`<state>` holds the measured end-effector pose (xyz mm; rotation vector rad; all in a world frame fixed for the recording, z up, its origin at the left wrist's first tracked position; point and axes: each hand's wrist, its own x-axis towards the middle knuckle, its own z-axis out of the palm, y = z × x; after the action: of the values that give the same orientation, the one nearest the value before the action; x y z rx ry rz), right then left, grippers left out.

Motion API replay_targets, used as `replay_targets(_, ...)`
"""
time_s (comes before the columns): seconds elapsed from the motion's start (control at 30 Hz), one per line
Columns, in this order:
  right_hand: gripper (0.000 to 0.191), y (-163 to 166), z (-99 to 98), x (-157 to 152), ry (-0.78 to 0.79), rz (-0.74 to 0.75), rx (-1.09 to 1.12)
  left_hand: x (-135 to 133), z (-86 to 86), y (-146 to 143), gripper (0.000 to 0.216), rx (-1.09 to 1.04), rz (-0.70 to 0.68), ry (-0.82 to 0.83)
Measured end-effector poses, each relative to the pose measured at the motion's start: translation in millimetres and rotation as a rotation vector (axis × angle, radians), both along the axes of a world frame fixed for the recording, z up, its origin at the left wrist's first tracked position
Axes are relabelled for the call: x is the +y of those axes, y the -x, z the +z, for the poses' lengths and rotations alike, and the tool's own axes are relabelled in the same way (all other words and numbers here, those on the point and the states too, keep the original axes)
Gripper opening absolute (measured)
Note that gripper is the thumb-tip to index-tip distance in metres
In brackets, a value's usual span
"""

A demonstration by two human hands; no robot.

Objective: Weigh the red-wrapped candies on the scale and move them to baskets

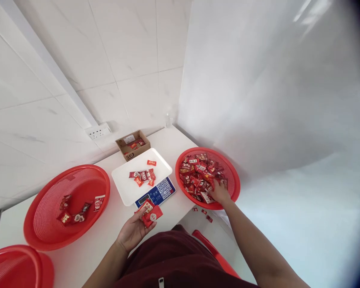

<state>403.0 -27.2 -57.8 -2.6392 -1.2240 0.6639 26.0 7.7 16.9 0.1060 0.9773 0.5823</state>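
Note:
My left hand (133, 233) is closed around a few red candy packets (151, 216), held just in front of the scale's keypad. My right hand (219, 193) reaches into a red mesh basket (237, 180) heaped with red-wrapped candies (199, 178); its fingertips are hidden among the wrappers, so I cannot make out what they hold. Between the baskets stands a scale with a white tray (124, 180) and a blue keypad panel (160, 194). Several red packets (143, 175) lie on the tray.
A cardboard box (138, 151) with red packets stands behind the scale. At left are a red basket (36, 212) with several packets and another red basket (27, 256). Below the table edge, a few packets (204, 212) lie near a red seat (213, 250). A socket (98, 131) is on the wall.

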Motion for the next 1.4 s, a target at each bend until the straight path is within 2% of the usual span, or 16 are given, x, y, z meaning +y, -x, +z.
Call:
replay_targets(0.1,0.059,0.4,3.4,5.6,0.018,0.020,0.071,-1.5,-1.0,2.9,0.013,0.053,0.055,0.008)
replay_targets(0.2,0.050,-9.5,17.9,7.7,0.019,0.076,0.178,-1.2,-1.9,0.7,0.013,0.085,0.093,0.009)
replay_targets(0.33,0.050,-31.3,34.1,10.1,0.004,0.153,0.645,1.4,-0.4,-7.8,0.011,0.083,0.093,0.005)
replay_targets(0.37,0.050,-36.2,34.5,12.3,-0.011,0.151,0.701,2.3,0.4,-9.8,0.011,0.084,0.094,0.003)
replay_targets(0.4,0.048,-40.1,32.9,15.3,-0.033,0.123,0.674,3.3,1.2,-11.4,0.011,0.087,0.094,0.000)
replay_targets(0.53,0.047,-43.4,10.6,31.9,-0.116,-0.082,0.287,6.0,2.9,-14.2,0.013,0.118,0.095,-0.022)
replay_targets(0.63,0.057,-32.9,-11.4,40.2,-0.117,-0.122,0.222,5.7,2.3,-14.8,0.013,0.136,0.098,-0.017)
replay_targets(0.73,0.056,-21.4,-24.8,40.1,-0.147,-0.143,0.198,3.9,1.9,-16.4,0.013,0.138,0.102,0.001)
replay_targets(0.87,0.043,-21.1,-23.9,30.6,-0.185,-0.149,0.269,3.6,2.9,-18.1,0.014,0.146,0.097,0.009)
replay_targets(1.07,0.032,-46.2,-18.2,19.3,-0.232,-0.014,0.565,9.8,2.6,-18.5,0.015,0.148,0.087,-0.002)
replay_targets(1.23,0.048,-51.6,-23.3,35.5,-0.364,-0.208,0.377,10.6,2.2,-18.7,0.014,0.146,0.080,-0.007)
replay_targets(1.33,0.054,-36.4,-27.2,48.1,-0.364,-0.194,0.325,8.0,1.5,-17.9,0.014,0.140,0.083,0.005)
replay_targets(1.4,0.050,-23.3,-29.0,53.5,-0.354,-0.164,0.317,6.2,0.8,-16.9,0.015,0.137,0.090,0.009)
